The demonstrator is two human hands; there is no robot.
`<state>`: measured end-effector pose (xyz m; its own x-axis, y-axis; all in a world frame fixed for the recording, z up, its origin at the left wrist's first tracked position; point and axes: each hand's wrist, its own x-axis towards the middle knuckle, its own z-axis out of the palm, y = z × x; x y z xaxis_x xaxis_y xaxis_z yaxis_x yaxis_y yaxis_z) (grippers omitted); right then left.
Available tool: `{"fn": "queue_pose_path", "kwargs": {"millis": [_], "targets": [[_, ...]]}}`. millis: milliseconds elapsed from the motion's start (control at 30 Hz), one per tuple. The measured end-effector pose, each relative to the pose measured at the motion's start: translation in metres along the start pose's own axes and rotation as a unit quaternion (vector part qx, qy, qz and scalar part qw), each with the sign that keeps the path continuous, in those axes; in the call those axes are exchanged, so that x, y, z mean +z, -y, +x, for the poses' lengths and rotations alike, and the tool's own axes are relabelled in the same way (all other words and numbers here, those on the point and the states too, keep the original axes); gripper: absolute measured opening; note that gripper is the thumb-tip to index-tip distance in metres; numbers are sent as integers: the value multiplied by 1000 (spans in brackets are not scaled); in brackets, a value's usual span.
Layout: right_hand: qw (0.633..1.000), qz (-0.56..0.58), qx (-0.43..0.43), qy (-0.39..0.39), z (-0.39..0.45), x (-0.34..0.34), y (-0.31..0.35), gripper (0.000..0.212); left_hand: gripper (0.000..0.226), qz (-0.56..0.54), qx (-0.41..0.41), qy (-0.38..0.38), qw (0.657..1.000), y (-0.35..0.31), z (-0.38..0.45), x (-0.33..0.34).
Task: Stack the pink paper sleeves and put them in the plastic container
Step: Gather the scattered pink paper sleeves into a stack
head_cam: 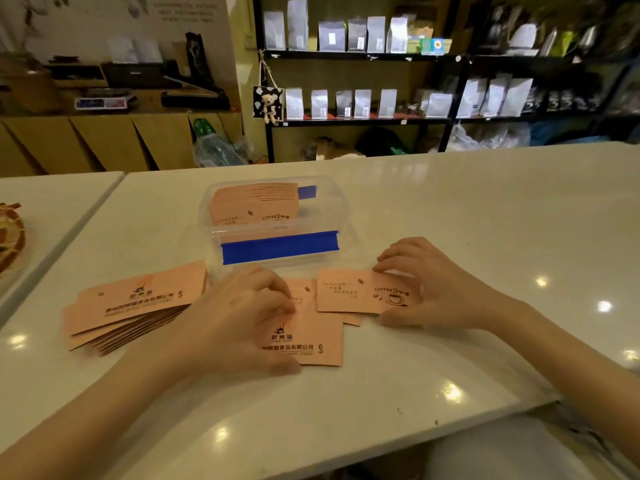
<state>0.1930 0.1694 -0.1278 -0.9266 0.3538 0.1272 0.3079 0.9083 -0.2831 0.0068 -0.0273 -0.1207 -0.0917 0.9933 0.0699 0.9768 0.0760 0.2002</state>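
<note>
Head view: left hand (249, 313) presses 1 pink sleeve (311, 337) flat on the white desk (450, 220); right hand (426, 289) pinches another sleeve (360, 292) just beside it. A fanned stack (135, 306) lies left, and the clear container (273, 223) behind holds more.

Clear plastic container (277, 252) with blue clips sits open, already holding a pink sleeve stack (254, 204). Fanned pile (135, 306) left, few loose sleeves (360, 294) in front.
</note>
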Motion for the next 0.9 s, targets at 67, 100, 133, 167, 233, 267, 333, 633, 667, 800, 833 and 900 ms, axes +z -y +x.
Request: {"fn": "queue_pose_path", "kwargs": {"millis": [67, 100, 133, 167, 233, 267, 333, 633, 667, 800, 833, 900], "targets": [[1000, -7, -9, -21, 2, -2, 2, 69, 71, -4, -1, -5, 1000, 0, -1, -1], [999, -10, -13, -27, 4, -3, 3, 70, 73, -5, -2, -8, 1000, 1, -2, -1], [999, -12, -17, -31, 6, -5, 5, 70, 77, -2, -4, -10, 1000, 3, -2, -1], [999, -15, -20, -34, 8, -6, 8, 71, 81, 4, -7, -10, 1000, 4, -3, 0], [998, -23, -30, -43, 12, -7, 12, 71, 84, 14, -13, -2, 1000, 8, -3, 2], [998, -27, -35, -49, 13, -8, 14, 71, 83, 12, -12, 2, 1000, 9, -4, 3], [997, -34, -45, -60, 16, -9, 18, 71, 80, 1, -9, 6, 1000, 10, -5, 4], [991, -12, -111, -73, 42, -11, 40, 73, 76, 53, -16, -101, 993, 16, -21, -17], [990, -7, -117, -73, 47, -11, 45, 72, 76, 59, -32, -105, 992, 21, -26, -20], [984, 1, -167, -69, 72, -7, 67, 72, 76, 58, -108, -118, 985, 52, -54, -30], [981, 0, -182, -65, 80, -5, 74, 73, 78, 59, -125, -123, 983, 59, -61, -33], [976, 0, -213, -54, 96, 2, 90, 72, 81, 60, -166, -121, 977, 72, -74, -38]]}}
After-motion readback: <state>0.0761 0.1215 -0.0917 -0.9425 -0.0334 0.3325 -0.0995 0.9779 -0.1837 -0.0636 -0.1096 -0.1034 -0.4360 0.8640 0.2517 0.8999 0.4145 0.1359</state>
